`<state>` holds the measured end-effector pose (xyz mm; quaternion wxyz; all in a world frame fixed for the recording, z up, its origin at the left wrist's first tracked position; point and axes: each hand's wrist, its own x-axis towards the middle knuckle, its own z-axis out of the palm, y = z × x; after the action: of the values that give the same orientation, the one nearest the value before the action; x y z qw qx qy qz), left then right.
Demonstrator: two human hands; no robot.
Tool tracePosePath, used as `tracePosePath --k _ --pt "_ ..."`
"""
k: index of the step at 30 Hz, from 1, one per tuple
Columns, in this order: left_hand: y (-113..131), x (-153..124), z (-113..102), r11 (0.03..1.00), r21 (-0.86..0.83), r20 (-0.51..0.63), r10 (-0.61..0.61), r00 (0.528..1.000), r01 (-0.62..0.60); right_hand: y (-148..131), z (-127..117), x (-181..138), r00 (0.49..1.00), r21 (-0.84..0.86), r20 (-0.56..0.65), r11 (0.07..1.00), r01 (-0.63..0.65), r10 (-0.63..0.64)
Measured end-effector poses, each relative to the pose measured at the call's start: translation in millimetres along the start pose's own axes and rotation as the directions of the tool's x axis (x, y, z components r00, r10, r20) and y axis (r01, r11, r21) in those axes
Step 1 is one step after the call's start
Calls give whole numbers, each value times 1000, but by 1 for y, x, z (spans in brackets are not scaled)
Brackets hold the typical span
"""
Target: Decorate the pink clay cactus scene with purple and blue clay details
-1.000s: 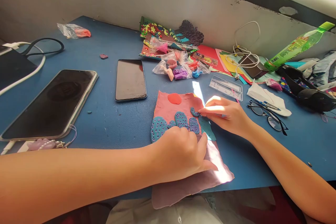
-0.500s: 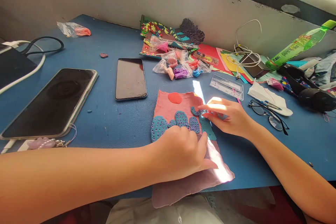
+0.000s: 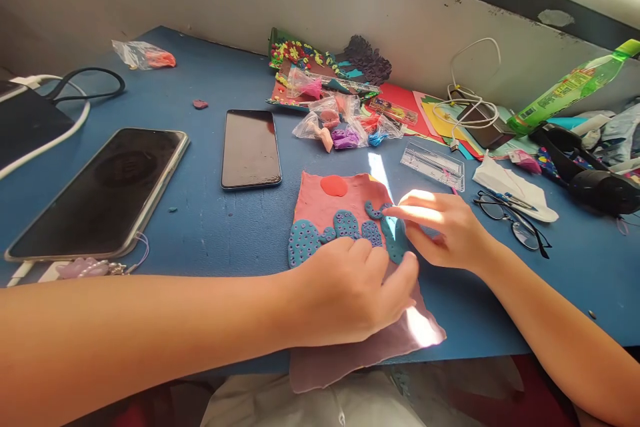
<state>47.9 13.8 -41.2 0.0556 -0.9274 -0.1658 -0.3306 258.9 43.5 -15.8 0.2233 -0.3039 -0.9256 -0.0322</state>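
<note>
The clay sheet (image 3: 325,207), pink above and mauve below, lay on the blue worktop (image 3: 220,233) in front of the person, its lowest edge reaching past the near side. Across the mauve part went the left hand (image 3: 350,290), knuckles up and fingers curled under; from where I stood, I couldn't tell whether that grip was closed on anything. The right hand (image 3: 445,227) came in from the other side, its grip parted, thumb and index finger standing away from each other, the index fingertip at the small curled blue piece (image 3: 371,211) near the sheet's right edge. Just below that fingertip was a larger blue patch (image 3: 396,247), sunlight catching its top, and to the left sat the dotted blue shapes (image 3: 303,240), partly covered by the left hand. A red disc (image 3: 333,185) lay near the top. Beyond the sheet were little bags of coloured clay (image 3: 345,137), with a dark phone (image 3: 251,149) to the left and a pair of glasses (image 3: 525,235) to the right.
</note>
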Motion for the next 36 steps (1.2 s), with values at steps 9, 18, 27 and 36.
tracePosePath --k 9,18,27,36 --pt "-9 9 -6 441 -818 160 -444 882 370 -34 -9 1 967 -32 -239 996 87 -92" --pt "-7 9 -6 479 -752 241 -438 866 452 -41 -10 -1 976 1 -184 993 119 -117" --pt "-6 9 -4 638 -687 95 -395 914 347 -44 -8 -6 982 111 -172 988 104 -84" --pt "-1 4 -3 854 -506 -88 -191 978 121 -26 -7 -6 911 222 -347 963 -152 223"
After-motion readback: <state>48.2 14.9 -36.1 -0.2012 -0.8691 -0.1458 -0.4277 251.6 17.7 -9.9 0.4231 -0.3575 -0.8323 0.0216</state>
